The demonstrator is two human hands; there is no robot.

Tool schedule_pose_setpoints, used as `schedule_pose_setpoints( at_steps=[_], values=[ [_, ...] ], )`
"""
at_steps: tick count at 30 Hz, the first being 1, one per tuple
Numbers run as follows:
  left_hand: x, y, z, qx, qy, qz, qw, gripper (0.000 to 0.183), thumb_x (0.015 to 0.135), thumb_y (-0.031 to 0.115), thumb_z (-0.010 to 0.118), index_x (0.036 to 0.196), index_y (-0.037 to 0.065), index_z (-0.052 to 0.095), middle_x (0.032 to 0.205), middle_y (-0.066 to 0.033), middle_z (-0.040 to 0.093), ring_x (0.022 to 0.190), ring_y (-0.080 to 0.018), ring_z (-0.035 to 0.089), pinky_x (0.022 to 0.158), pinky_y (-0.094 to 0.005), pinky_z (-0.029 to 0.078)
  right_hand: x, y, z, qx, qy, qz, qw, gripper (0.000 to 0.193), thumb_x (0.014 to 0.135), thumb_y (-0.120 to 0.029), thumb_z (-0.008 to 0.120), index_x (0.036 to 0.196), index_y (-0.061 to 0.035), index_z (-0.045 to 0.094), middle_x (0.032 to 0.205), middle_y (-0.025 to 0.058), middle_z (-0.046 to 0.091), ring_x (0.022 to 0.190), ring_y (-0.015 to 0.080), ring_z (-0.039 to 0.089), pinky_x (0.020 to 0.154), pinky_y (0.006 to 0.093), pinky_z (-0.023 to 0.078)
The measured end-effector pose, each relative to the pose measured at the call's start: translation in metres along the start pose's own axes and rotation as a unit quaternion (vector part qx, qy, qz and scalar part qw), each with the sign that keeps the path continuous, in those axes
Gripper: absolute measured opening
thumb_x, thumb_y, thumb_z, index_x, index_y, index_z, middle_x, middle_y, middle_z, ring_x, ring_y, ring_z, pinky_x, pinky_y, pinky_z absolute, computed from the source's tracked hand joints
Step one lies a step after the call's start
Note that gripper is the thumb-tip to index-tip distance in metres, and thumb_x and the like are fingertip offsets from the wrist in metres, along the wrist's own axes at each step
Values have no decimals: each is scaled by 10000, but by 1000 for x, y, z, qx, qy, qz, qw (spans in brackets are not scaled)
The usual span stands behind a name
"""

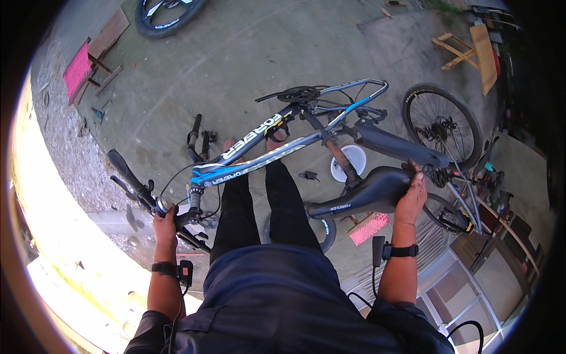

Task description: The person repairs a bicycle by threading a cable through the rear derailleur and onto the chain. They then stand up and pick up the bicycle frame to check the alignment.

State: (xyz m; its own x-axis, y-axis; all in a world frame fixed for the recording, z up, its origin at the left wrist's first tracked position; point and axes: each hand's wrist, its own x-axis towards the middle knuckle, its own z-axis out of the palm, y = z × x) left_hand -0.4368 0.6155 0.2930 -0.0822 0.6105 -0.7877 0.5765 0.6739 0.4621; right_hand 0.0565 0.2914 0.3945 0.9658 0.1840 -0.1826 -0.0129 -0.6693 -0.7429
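Observation:
A blue, grey and black bicycle frame without wheels is held across in front of my legs. My left hand is closed round the handlebar near its middle, beside a round silver bell. The right hand grips the wide rear end of the black saddle, thumb and fingers wrapped over its edge. Below the saddle runs a worn seatpost. A black mudguard extends to the right beyond it. The fork's dark lower legs show past the frame's front end.
A wheel with a tyre is at the right, with another bicycle below it. A spoked-pattern wheel lies at the far left. A white basin, a pink-topped stool and a wooden folding stool stand on the concrete.

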Motion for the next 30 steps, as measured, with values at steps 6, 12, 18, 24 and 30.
schedule_pose_setpoints(
  at_steps=[6,12,18,24,30],
  values=[
    [-1,3,0,9,-6,-10,1000,269,878,230,680,995,-8,628,890,-85,672,819,-167,641,753,-289,500,-2,-2,1,3,2,9,1000,401,1013,-261,393,1179,44,593,1098,119,640,1023,190,580,947,303,414],
    [-4,6,5,-8,14,-24,1000,151,879,166,668,940,29,657,841,-37,659,765,-121,608,712,-268,481,-4,-4,2,-2,3,10,1000,415,1015,-278,388,1179,43,594,1096,119,641,1023,189,579,945,302,413],
    [-5,9,7,1,15,-20,1000,175,876,177,674,951,20,659,856,-50,668,774,-134,623,705,-276,493,-3,-2,2,11,1,12,1000,420,1015,-293,392,1177,37,593,1090,117,639,1025,188,574,949,303,410],
    [-2,8,5,13,13,-18,1000,215,873,194,675,970,4,650,871,-72,678,793,-152,641,725,-283,503,-3,0,2,7,3,9,1000,431,1022,-302,377,1178,38,590,1112,119,630,1043,190,568,966,307,399],
    [-3,9,5,19,7,-22,1000,238,879,220,672,994,16,630,891,-73,668,817,-161,642,746,-287,502,-2,3,-1,-8,-12,6,1000,471,1040,-328,329,1201,36,581,1154,118,616,1081,192,555,990,311,382]
  ],
)
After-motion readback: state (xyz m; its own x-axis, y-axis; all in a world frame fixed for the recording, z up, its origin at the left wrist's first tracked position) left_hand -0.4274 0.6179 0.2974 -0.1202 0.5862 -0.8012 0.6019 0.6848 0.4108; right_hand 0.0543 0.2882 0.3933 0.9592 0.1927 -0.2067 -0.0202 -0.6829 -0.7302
